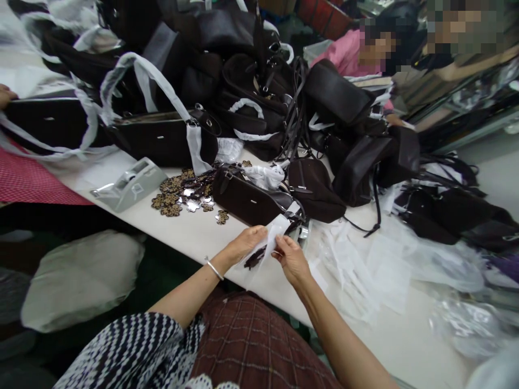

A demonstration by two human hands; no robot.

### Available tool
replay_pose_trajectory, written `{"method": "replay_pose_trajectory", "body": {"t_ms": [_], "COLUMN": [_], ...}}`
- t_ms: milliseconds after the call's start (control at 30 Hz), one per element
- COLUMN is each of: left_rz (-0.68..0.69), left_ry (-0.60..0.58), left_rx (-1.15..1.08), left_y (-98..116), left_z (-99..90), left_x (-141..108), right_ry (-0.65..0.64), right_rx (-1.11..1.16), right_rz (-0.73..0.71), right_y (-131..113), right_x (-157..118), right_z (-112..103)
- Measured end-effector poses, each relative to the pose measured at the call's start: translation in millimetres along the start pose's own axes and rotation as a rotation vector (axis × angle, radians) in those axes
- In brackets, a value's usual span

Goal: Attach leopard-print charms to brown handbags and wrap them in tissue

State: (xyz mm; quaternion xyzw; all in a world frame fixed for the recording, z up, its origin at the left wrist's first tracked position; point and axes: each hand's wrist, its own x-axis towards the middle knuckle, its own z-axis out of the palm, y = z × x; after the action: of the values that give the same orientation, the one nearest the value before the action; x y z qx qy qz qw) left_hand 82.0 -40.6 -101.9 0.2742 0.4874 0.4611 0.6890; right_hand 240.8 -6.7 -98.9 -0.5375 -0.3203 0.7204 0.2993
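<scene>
- White, thin wrap (278, 224) sits at the clock's centre, above the near edge of the bench (203, 237); your left hand (252, 237) and right hand (292, 259) each pinch it, so uneven pulling could tear it.
- At seven o'clock of it, the dark piece (254, 258) could slip out if your left fingers loosen; whether the wrap encloses it, you can't tell.
- At eleven, the small bag (251, 199) is close enough for your knuckles to nudge.
- At ten, a careless sleeve could scatter the flower-shaped pieces (172, 199).
- At four, loose sheets (352, 270) could slide if your forearm drags.
</scene>
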Motion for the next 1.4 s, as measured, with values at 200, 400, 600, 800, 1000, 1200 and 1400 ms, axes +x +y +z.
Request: {"method": "replay_pose_trajectory", "body": {"t_ms": [200,400,600,800,1000,1200,1400], "left_rz": [-0.091,0.099,0.222,0.503,0.443,0.368,0.255], "left_ry": [-0.047,0.182,0.437,0.577,0.409,0.484,0.440], "left_rx": [0.036,0.281,0.521,0.579,0.648,0.674,0.641], "left_y": [-9.3,-17.7,-35.4,-56.8,-50.9,-46.3,-47.0], "left_z": [-6.8,2.2,20.4,25.5,22.9,22.3,19.1], "left_x": [-34.5,-30.7,-36.3,-49.6,-63.3,-61.8,-61.9], "right_ry": [-0.046,-0.219,0.034,0.133,0.068,0.119,-0.105], "right_rx": [0.008,-0.059,-0.094,-0.017,0.150,0.091,0.283], "right_rz": [-0.021,-0.082,-0.191,-0.258,-0.219,-0.220,-0.061], "right_y": [1.7,13.9,29.5,40.5,44.3,44.3,22.2], "right_x": [-4.1,-11.4,-11.7,-9.0,-8.6,-5.8,-1.4], "right_z": [1.8,15.2,27.5,42.4,48.9,38.0,29.3]}}
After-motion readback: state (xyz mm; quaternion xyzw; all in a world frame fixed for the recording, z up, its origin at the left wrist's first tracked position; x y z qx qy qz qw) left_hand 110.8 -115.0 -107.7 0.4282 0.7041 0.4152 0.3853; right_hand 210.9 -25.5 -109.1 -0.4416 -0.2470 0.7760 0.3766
